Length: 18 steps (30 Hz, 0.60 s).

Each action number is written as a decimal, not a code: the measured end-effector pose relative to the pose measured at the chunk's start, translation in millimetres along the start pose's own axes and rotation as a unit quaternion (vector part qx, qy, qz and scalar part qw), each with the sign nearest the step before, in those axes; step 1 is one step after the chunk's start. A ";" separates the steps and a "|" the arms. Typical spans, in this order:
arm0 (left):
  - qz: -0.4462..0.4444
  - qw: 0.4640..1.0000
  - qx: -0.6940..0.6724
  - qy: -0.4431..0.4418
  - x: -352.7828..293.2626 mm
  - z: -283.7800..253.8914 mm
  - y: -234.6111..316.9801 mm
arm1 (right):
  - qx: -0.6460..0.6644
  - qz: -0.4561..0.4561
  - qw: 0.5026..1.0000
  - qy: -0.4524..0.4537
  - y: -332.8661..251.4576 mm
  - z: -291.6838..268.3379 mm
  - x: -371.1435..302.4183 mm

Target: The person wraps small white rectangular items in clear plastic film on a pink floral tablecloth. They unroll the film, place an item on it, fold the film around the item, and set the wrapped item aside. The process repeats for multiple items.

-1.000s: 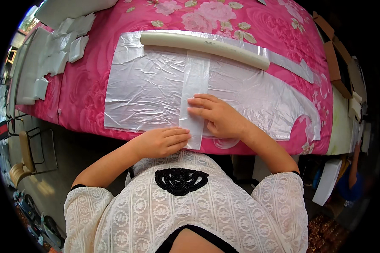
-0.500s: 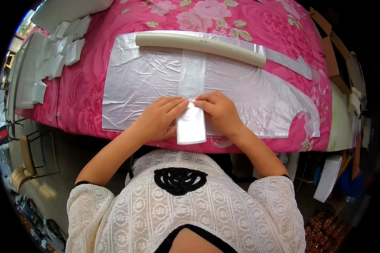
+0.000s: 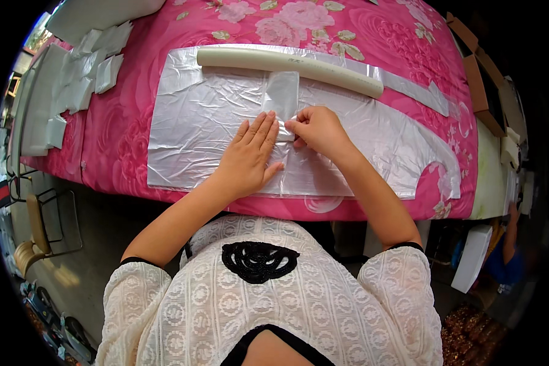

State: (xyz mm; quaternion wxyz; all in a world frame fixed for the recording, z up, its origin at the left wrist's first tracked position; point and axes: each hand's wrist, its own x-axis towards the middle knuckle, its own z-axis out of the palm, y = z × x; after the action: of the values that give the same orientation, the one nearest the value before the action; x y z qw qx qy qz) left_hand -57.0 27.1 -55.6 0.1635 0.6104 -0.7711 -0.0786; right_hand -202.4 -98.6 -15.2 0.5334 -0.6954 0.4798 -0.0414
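A folded strip of clear plastic film [image 3: 282, 93] lies across a large silvery plastic sheet [image 3: 192, 137] in front of me. My left hand [image 3: 248, 157] rests flat with its fingers stretched out, the fingertips on the strip's near, folded part. Beside them my right hand [image 3: 321, 130] is closed, thumb and fingers pinching the right edge of that folded part. A long cream-coloured tube [image 3: 299, 66] lies over the far side of the sheet, just beyond the strip's far end.
A pink flowered cloth [image 3: 409, 46] covers the table. At the left, several folded plastic packets [image 3: 108, 74] lie by a pale bin [image 3: 43, 100]. Cardboard boxes [image 3: 485, 94] stand at the right edge. A chair [image 3: 38, 229] is on the floor at left.
The strip's near end, which reached the table's front edge, is now folded back onto the rest. Both hands have moved away from me; the left has flattened out on the strip.
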 end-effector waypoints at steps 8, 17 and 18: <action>-0.011 0.999 -0.008 0.034 7.9 -7.2 1.9 | -0.325 -0.428 0.823 0.187 24.7 11.6 -4.3; 0.038 0.996 0.024 0.080 28.6 -9.8 -12.8 | -0.245 -0.414 0.875 0.045 22.6 -11.1 21.0; 0.047 0.995 0.018 0.083 30.6 -6.7 -17.8 | -0.235 -0.417 0.877 0.045 23.2 -12.1 22.8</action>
State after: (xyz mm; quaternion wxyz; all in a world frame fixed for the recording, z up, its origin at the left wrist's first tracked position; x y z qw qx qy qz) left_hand -44.5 -6.4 -50.3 0.2192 0.5808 -0.7840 -0.0064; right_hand -211.5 -122.6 -38.5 0.2650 -0.9335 0.1643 -0.1770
